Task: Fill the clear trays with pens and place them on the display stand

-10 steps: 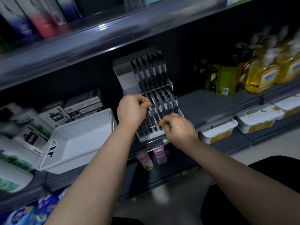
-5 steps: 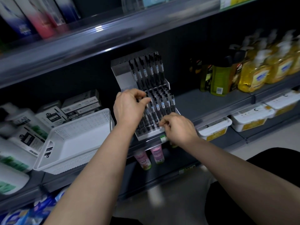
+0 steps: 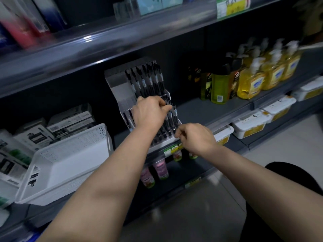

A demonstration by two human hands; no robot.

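A stepped clear display stand (image 3: 120, 89) sits on the middle shelf, its upper tier holding a row of black pens (image 3: 147, 79). A lower clear tray (image 3: 162, 143) holds several more black pens. My left hand (image 3: 148, 114) is over the top of the lower row, fingers curled and pinching at the pen caps there. My right hand (image 3: 194, 138) is at the tray's front right corner, its fingers pinched on the lower ends of the pens. Both hands hide much of the lower row.
A white perforated basket (image 3: 70, 163) stands left of the stand, with boxed goods (image 3: 68, 123) behind it. Yellow soap bottles (image 3: 262, 75) and dark bottles (image 3: 220, 84) stand to the right. White tubs (image 3: 251, 123) line the shelf edge. Pink bottles (image 3: 157, 170) stand on the shelf below.
My left hand has risen a little along the pens toward the top of the lower row. My right hand has stayed at the tray's front corner. The camera shifted slightly.
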